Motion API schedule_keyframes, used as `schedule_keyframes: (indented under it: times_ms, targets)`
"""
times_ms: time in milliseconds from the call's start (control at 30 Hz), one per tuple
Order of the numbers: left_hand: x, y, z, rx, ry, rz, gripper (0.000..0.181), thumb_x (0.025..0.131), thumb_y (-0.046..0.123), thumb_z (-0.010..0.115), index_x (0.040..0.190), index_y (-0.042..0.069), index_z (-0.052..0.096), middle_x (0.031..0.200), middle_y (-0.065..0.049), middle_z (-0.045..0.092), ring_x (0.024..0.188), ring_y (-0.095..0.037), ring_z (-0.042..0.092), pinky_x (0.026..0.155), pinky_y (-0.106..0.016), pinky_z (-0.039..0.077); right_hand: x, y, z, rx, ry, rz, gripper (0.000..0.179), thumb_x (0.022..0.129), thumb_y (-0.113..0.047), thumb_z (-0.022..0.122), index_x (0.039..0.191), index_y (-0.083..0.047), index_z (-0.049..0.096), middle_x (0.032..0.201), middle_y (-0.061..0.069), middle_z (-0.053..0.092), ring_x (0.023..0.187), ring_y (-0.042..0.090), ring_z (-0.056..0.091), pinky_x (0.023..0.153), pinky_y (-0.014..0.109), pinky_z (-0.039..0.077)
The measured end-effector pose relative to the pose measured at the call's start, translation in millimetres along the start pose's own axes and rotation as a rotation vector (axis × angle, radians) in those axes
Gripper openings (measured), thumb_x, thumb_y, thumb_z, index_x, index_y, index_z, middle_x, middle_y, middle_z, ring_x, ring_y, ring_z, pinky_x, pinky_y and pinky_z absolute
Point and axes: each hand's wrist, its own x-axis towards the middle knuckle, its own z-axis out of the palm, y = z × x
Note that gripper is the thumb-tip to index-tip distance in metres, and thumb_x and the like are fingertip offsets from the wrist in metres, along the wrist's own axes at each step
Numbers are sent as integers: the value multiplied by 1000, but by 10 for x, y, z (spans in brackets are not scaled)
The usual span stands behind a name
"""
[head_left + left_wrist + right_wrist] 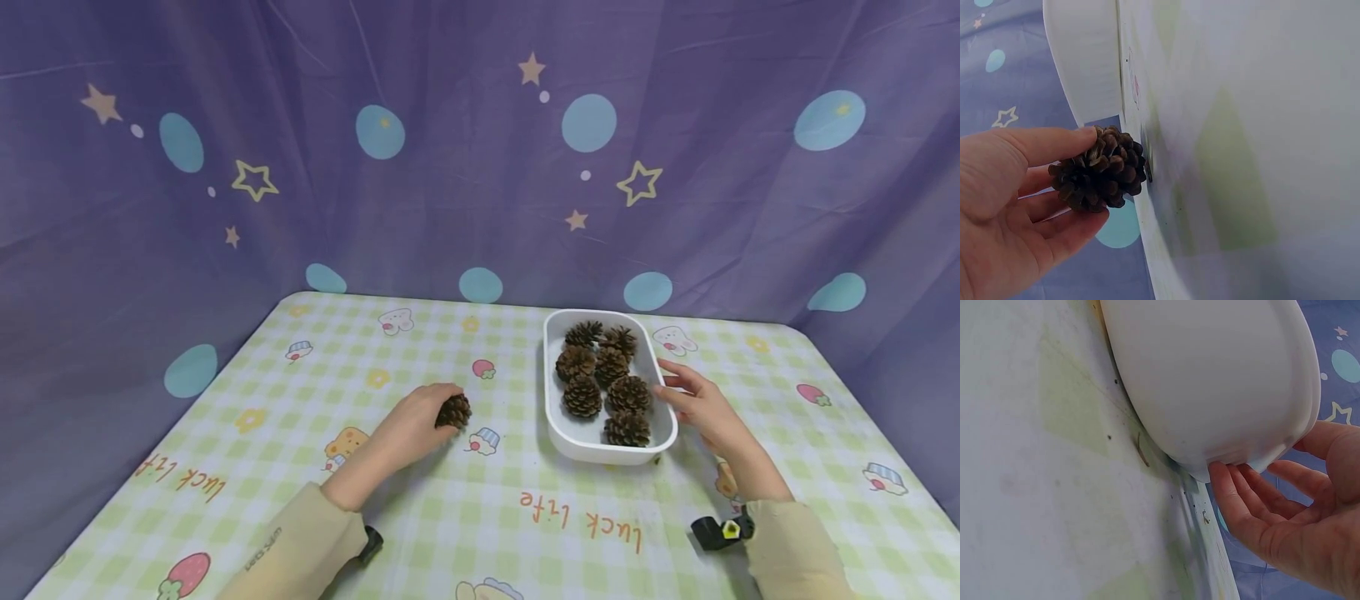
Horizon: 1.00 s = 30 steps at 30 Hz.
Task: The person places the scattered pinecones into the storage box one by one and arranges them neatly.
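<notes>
Between the thumb and fingers of my left hand (411, 429) is a brown pinecone (454, 412), held low over the checked tablecloth, left of the container. In the left wrist view, its open scales (1107, 169) face away from the palm, close to the cloth. A white rectangular container (600, 455) stands right of centre, with several pinecones (582, 397) lying inside. My right hand (701, 406) holds the container's right side. The right wrist view shows the thumb at its rim and the fingertips (1219, 472) against its outer wall.
The table wears a green-and-white checked cloth (465, 533) printed with cartoons and lettering. Behind it hangs a purple curtain (480, 208) with stars and blue ovals. Small brown fragments (1142, 450) lie on the cloth beside the container.
</notes>
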Motion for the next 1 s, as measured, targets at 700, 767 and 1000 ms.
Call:
schedule_keyframes:
  times_ms: [700, 767, 1000]
  targets:
    - [130, 164, -18, -18, 85, 103, 41, 81, 24, 69, 118, 11, 60, 113, 0, 56, 100, -15, 56, 87, -31, 48, 15, 28, -8, -3, 2, -4, 62, 92, -25, 54, 144, -5, 24, 128, 27, 41, 83, -5, 52, 65, 24, 51]
    - [151, 204, -22, -21, 94, 116, 41, 81, 24, 68, 119, 12, 59, 113, 0, 56, 99, -14, 55, 86, -31, 48, 14, 30, -7, -1, 3, -5, 62, 92, -25, 54, 143, -5, 24, 128, 26, 41, 83, -5, 52, 65, 24, 51]
    - [231, 378, -53, -34, 113, 174, 40, 83, 27, 65, 120, 13, 58, 119, -2, 55, 108, -17, 53, 90, -33, 47, 16, 28, -4, 4, 5, -5, 63, 92, -26, 54, 143, -5, 24, 129, 27, 41, 83, -5, 52, 66, 23, 51]
